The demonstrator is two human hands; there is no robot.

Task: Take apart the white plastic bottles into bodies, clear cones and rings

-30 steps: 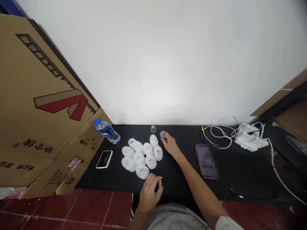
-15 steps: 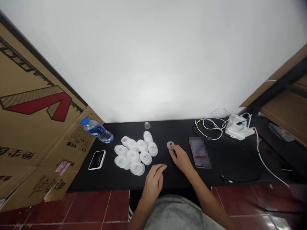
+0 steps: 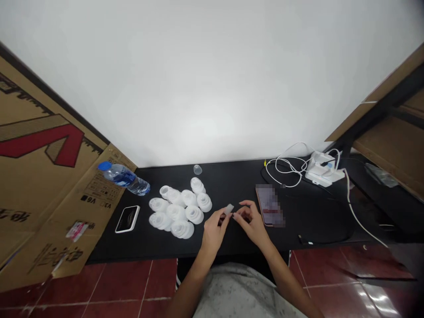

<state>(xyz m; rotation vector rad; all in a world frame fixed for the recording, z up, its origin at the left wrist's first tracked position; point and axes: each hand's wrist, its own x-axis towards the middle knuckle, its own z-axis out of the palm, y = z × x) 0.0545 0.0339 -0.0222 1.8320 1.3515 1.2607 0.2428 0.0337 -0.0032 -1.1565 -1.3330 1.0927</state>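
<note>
The left hand (image 3: 213,232) is closed at the fingertips, and I can see it pinching a small translucent piece (image 3: 228,209) above the black table (image 3: 232,240), near its front edge. The right hand (image 3: 251,223) is curled in just beside that piece, but from my remote view I cannot tell whether its fingertips (image 3: 236,215) touch it.

To the left of the hands, a tight cluster of white ribbed plastic pieces (image 3: 179,207) stands on the table. Beyond the cluster, toward the far edge, sits a small clear cup (image 3: 198,169).

Farther left, a water bottle (image 3: 124,179) with a blue cap lies on its side, and nearer me lies a flat black-and-white device (image 3: 127,218). A sheet of printed cardboard (image 3: 43,176) leans at the far left.

To the right of the hands lies a smartphone (image 3: 270,205) with a blurred screen. Beyond it, white cables (image 3: 285,170) loop from a white charger (image 3: 323,168). Red floor tiles (image 3: 122,282) show below the near edge.
</note>
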